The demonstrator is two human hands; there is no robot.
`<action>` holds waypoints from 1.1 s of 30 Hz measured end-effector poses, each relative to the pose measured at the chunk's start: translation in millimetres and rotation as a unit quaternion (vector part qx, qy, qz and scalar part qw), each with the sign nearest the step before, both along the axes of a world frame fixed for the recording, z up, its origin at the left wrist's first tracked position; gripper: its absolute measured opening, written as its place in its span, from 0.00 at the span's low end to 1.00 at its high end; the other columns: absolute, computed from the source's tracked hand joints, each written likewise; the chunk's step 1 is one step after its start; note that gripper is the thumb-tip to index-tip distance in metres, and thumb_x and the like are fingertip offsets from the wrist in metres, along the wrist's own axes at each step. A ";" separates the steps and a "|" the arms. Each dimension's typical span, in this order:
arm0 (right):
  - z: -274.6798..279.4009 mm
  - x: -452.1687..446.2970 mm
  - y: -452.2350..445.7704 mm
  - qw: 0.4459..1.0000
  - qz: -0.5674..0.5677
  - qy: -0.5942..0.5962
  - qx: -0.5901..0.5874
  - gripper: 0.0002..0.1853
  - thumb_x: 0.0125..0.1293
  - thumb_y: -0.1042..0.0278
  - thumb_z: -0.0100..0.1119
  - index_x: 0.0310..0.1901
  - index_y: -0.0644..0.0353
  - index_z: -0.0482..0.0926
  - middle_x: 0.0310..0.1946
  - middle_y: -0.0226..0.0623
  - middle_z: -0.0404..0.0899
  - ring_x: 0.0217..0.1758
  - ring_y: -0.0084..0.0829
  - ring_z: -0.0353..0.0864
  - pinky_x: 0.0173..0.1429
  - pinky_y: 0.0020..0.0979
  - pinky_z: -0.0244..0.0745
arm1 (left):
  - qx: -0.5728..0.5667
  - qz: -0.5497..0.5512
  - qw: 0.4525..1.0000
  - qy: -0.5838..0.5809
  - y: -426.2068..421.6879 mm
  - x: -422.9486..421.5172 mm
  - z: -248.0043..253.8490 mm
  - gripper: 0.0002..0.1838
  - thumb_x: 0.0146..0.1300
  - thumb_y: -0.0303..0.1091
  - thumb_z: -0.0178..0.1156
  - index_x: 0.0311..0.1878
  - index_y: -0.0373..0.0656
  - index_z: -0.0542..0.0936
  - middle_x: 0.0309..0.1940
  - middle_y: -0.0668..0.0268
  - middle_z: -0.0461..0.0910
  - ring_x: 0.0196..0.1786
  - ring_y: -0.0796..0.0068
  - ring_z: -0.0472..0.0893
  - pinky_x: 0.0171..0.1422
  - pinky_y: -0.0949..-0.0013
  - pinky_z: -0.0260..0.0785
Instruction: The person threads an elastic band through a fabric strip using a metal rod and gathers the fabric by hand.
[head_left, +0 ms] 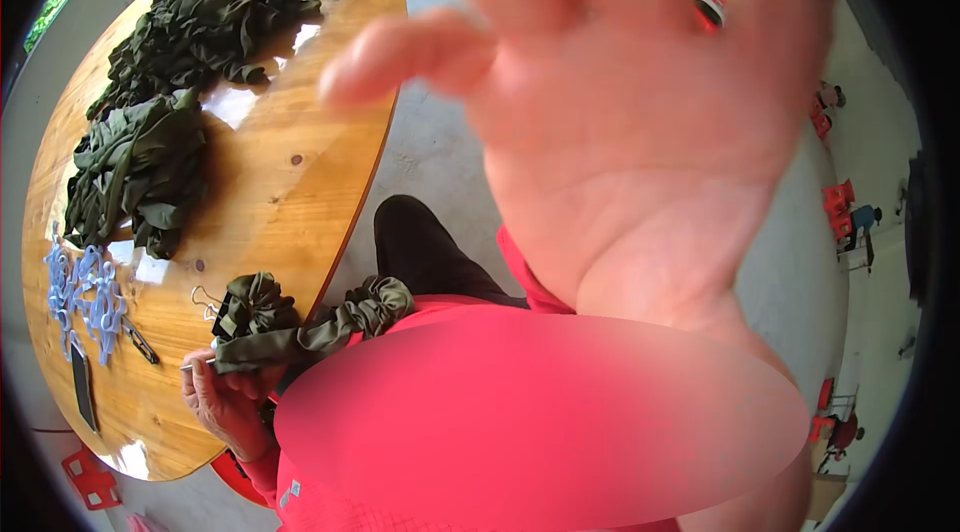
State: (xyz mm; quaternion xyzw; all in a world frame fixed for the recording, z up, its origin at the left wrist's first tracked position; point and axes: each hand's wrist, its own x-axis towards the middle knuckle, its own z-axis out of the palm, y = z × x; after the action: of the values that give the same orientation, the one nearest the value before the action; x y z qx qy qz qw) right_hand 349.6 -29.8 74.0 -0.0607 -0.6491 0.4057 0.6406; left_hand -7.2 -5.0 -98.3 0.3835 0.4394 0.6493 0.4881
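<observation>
At the lower left, my left hand (228,414) pinches the end of an olive-green fabric tube (315,337) and a thin, pale stick-like item at the table's near edge. The tube's gathered end reaches over my lap. Beside it lies a bunched olive fabric piece (262,304) with a black clip with wire handles (208,304). Raised close to the camera, my right hand (630,122) shows its palm, blurred, with fingers spread and nothing in them.
On the wooden table (290,192) are dark green fabric piles (140,172), light-blue loops (88,297), a small black tool (141,342) and a dark flat object (83,388). Red stools (90,478) stand on the floor. My dark-trousered leg (425,247) is beside the table.
</observation>
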 end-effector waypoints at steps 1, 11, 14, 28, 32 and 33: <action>-0.1 -0.6 -0.9 1.000 -0.003 -0.001 0.001 0.26 0.55 0.65 0.64 0.55 0.62 0.69 0.46 0.40 0.76 0.46 0.33 0.77 0.43 0.30 0.71 | 0.002 0.000 1.000 -0.001 -1.4 8.1 11.0 0.13 0.67 0.38 0.48 0.31 0.38 0.73 0.15 0.69 0.67 0.12 0.83 0.63 0.17 0.80 0.55; -8.0 -19.6 23.6 1.000 0.014 -0.002 0.023 0.29 0.53 0.64 0.66 0.56 0.62 0.68 0.47 0.40 0.75 0.46 0.32 0.76 0.43 0.30 0.71 | 0.028 -0.003 1.000 0.001 -1.0 12.9 15.6 0.13 0.67 0.37 0.48 0.31 0.38 0.72 0.12 0.68 0.66 0.11 0.82 0.63 0.15 0.79 0.55; -12.7 -16.8 35.5 1.000 0.017 0.001 0.023 0.30 0.53 0.63 0.66 0.56 0.62 0.68 0.47 0.40 0.75 0.47 0.32 0.76 0.43 0.30 0.71 | 0.035 0.009 0.999 0.020 1.0 5.1 7.0 0.13 0.68 0.36 0.47 0.31 0.38 0.72 0.12 0.68 0.67 0.11 0.81 0.63 0.14 0.79 0.55; -9.7 -5.2 53.2 0.999 0.003 0.010 0.036 0.33 0.50 0.62 0.69 0.57 0.62 0.67 0.48 0.40 0.74 0.47 0.31 0.75 0.44 0.30 0.71 | 0.036 0.005 0.999 0.012 -2.1 12.6 15.9 0.13 0.67 0.37 0.49 0.31 0.38 0.73 0.13 0.67 0.70 0.12 0.82 0.66 0.16 0.80 0.57; -10.2 -16.8 49.2 0.999 0.016 -0.013 0.039 0.34 0.50 0.62 0.70 0.57 0.62 0.67 0.48 0.40 0.73 0.48 0.31 0.75 0.44 0.30 0.71 | 0.031 -0.005 1.000 0.004 -3.0 -2.0 1.4 0.12 0.67 0.37 0.50 0.32 0.38 0.73 0.14 0.67 0.70 0.12 0.82 0.65 0.17 0.80 0.57; -11.2 -23.0 46.8 0.999 0.019 -0.019 0.044 0.34 0.49 0.62 0.70 0.58 0.62 0.67 0.49 0.40 0.73 0.48 0.31 0.75 0.44 0.30 0.71 | 0.026 -0.012 1.000 -0.006 -3.0 0.3 7.5 0.12 0.67 0.37 0.50 0.32 0.38 0.73 0.15 0.68 0.70 0.12 0.82 0.65 0.17 0.80 0.57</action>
State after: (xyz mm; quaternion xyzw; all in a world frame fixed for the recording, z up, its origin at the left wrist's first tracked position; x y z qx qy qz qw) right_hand 326.6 17.0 62.8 -0.0276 -0.6797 0.3876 0.6220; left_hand -6.9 -8.1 -90.8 0.3974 0.4153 0.6568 0.4882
